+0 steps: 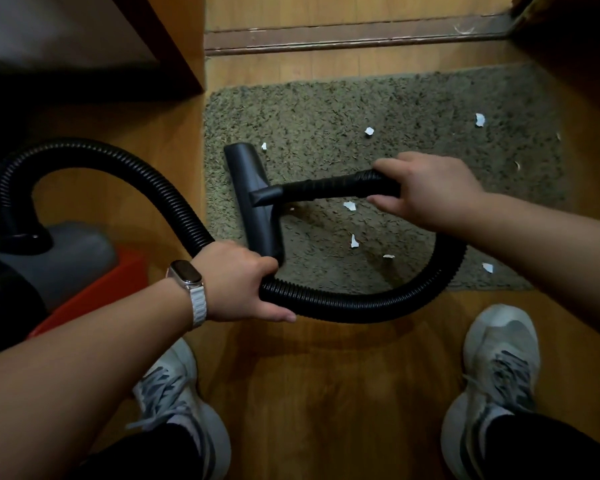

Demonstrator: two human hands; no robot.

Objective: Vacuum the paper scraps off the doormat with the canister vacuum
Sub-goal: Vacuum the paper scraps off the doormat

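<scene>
A grey-green shaggy doormat (413, 109) lies on the wooden floor with several white paper scraps (369, 131) scattered on it. The black floor nozzle (253, 199) rests on the mat's left part, one scrap (264, 146) just beside its far end. My right hand (426, 188) grips the hose end behind the nozzle. My left hand (239, 282) grips the black ribbed hose (361, 306), which loops from there round to the right hand. The hose arches left to the grey canister vacuum (66, 258).
A dark wooden cabinet corner (174, 43) stands at the back left. A door threshold (357, 38) runs behind the mat. A red object (111, 285) sits under the canister. My two grey sneakers (499, 375) stand on the floor in front of the mat.
</scene>
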